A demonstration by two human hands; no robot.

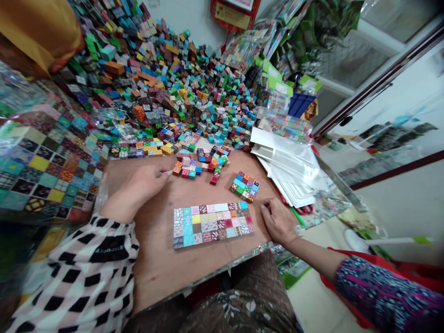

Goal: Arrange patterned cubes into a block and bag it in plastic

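Observation:
My left hand [147, 181] is over the left part of the brown board, its thumb and fingers closed together. Whatever may be between them is too small or hidden to name. Its fingertips are just left of a loose cluster of small printed cubes [187, 161]. On the board's right side rests my right hand [278, 221], curled into a fist with nothing showing in it. Between the hands lies a flat rectangular panel of patterned cubes [211, 224] in several rows. Behind the panel, near the right hand, is a smaller block of cubes [244, 187].
A large heap of coloured cubes [163, 97] covers the back of the brown board [152, 273]. White cards in clear plastic [291, 171] lie at the right, beside a green stick [298, 216]. At the left stands a clear bag of cubes [48, 162]. Packaged sets [274, 78] are piled behind.

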